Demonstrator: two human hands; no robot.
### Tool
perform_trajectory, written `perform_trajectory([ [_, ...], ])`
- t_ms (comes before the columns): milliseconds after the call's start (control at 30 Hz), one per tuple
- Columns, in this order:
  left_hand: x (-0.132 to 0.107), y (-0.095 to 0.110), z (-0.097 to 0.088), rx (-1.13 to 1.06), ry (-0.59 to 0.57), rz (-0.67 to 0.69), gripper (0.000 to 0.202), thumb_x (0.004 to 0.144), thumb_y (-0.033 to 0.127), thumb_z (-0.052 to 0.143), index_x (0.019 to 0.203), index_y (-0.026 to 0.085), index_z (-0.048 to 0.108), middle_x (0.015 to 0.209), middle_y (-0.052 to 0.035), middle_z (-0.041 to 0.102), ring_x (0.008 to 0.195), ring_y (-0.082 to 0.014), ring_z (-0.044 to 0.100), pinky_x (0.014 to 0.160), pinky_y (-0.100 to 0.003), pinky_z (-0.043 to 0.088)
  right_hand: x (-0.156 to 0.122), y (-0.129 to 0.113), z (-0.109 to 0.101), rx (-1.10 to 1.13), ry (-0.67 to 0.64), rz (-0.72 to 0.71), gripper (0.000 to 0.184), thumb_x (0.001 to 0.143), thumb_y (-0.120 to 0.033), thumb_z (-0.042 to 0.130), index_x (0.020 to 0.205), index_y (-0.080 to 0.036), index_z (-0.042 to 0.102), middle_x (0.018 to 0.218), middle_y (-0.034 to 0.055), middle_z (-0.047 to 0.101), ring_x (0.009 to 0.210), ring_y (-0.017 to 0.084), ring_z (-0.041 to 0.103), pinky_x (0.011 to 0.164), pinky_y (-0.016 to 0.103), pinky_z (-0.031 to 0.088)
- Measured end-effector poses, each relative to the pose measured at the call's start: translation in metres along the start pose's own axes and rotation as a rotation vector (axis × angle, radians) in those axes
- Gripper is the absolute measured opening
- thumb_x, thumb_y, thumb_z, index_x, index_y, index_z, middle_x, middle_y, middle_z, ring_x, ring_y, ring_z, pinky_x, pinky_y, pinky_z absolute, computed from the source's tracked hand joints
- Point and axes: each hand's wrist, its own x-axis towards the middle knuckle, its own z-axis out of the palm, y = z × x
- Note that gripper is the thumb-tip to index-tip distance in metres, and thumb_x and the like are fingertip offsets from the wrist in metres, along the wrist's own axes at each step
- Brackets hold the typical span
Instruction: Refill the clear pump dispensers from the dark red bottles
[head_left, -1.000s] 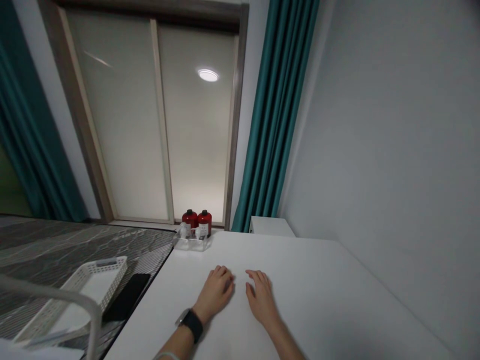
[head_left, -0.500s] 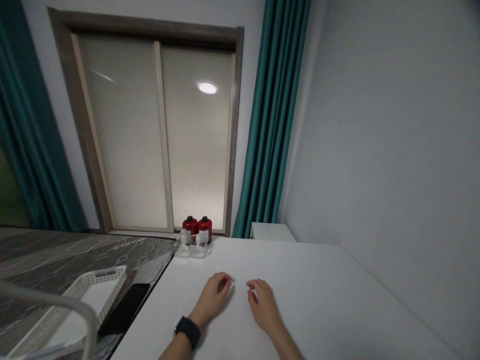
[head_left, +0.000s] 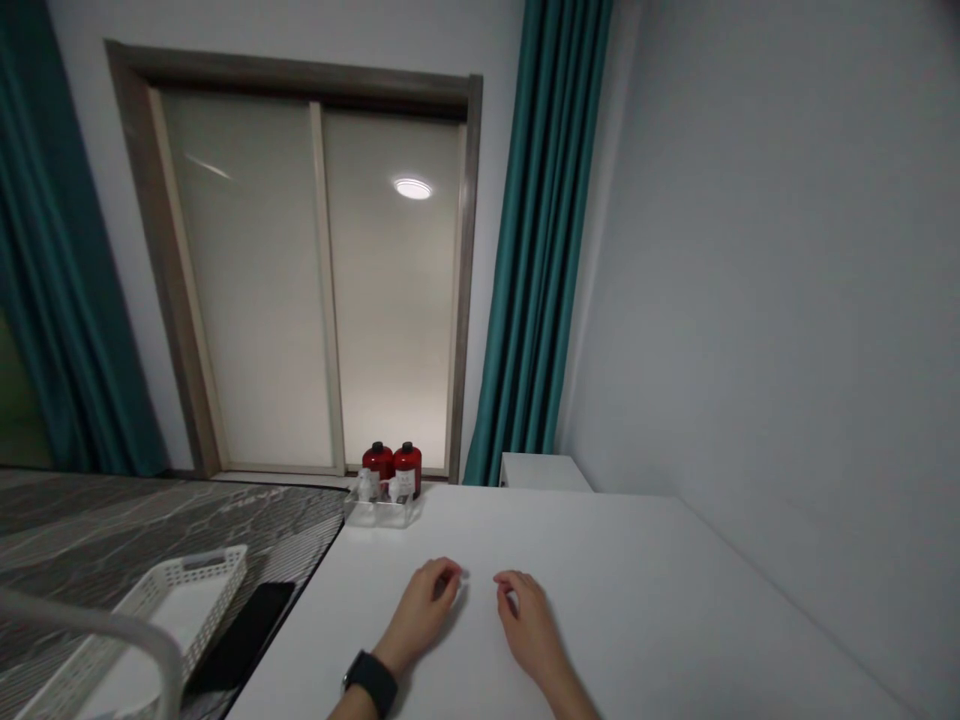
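Both hands are over the white tabletop (head_left: 600, 600), a short gap between them. My left hand (head_left: 421, 608), with a black watch (head_left: 370, 682) on its wrist, has its fingers curled and thumb drawn to the index finger. A faint pale speck shows at its fingertips, too small to name. My right hand (head_left: 526, 620) is curled as well, thumb and index finger close together. What lies between its fingertips, if anything, cannot be made out. Beyond the left hand, a clear tray (head_left: 375, 514) with small clear-white items stands by two red bottles (head_left: 407, 462) with black caps.
A white perforated basket (head_left: 217, 590) and a black flat object (head_left: 244, 635) lie left of the table. A grey curved bar (head_left: 97, 622) crosses the lower left. Behind the table stand a white cabinet (head_left: 544, 470), teal curtain (head_left: 529, 300) and sliding door (head_left: 390, 330).
The view has tilted up slightly, so everything sits a little lower. My right thumb and index finger have come closer together. The left hand keeps nearly the same pose.
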Motion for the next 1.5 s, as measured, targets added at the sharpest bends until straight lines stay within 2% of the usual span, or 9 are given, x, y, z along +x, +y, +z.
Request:
perform_trajectory([
  [600,-0.002,0.001,-0.002,0.019,0.005,0.01,0.022,0.09,0.031,0.051,0.088,0.018,0.069,0.089,-0.0097,0.073,0.086,-0.0241,0.067,0.08,-0.034,0.05,0.0,-0.002,0.001,0.005,0.036,-0.002,0.028,0.087,-0.019,0.045,0.096,-0.022,0.071,0.093,0.0078,0.074,0.091,0.024,0.069,0.087,0.037,0.052],
  [900,-0.005,-0.001,0.002,0.104,-0.003,0.042,0.02,0.091,0.026,0.051,0.091,0.019,0.069,0.091,-0.0084,0.072,0.089,-0.0246,0.065,0.084,-0.036,0.048,-0.001,-0.003,0.0,-0.03,0.003,-0.021,0.028,0.088,-0.017,0.044,0.097,-0.021,0.07,0.094,0.0076,0.074,0.093,0.024,0.068,0.088,0.037,0.051],
  [1133,-0.008,0.01,0.001,0.189,-0.02,0.068,0.017,0.089,0.019,0.052,0.091,0.02,0.069,0.09,-0.0077,0.072,0.089,-0.0252,0.065,0.083,-0.036,0.047,0.001,-0.007,0.0,-0.097,-0.047,-0.05,0.024,0.084,-0.015,0.05,0.094,-0.024,0.07,0.088,0.0049,0.071,0.09,0.026,0.064,0.087,0.04,0.046],
  [1233,-0.008,0.018,-0.007,0.216,-0.041,0.086,0.017,0.087,0.018,0.053,0.091,0.02,0.069,0.088,-0.0064,0.072,0.086,-0.024,0.065,0.08,-0.035,0.047,0.008,-0.01,0.002,-0.167,-0.125,-0.058,0.024,0.083,-0.016,0.052,0.095,-0.025,0.07,0.088,0.0045,0.071,0.091,0.027,0.063,0.086,0.04,0.045],
  [1333,-0.002,0.02,-0.024,0.25,-0.041,0.104,0.018,0.084,0.016,0.054,0.092,0.022,0.069,0.089,-0.0059,0.072,0.087,-0.0237,0.064,0.081,-0.034,0.045,0.02,-0.017,0.008,-0.18,-0.162,-0.062,0.025,0.083,-0.015,0.052,0.097,-0.026,0.069,0.088,0.0037,0.071,0.091,0.026,0.064,0.086,0.038,0.044],
  [1500,0.025,0.004,-0.062,0.329,0.046,0.09,0.019,0.086,0.017,0.051,0.086,0.02,0.069,0.083,-0.0065,0.071,0.081,-0.0235,0.063,0.076,-0.034,0.044,0.042,-0.032,0.028,-0.15,-0.26,-0.107,0.028,0.082,-0.014,0.053,0.101,-0.026,0.068,0.092,0.0032,0.071,0.094,0.025,0.064,0.086,0.037,0.042],
])
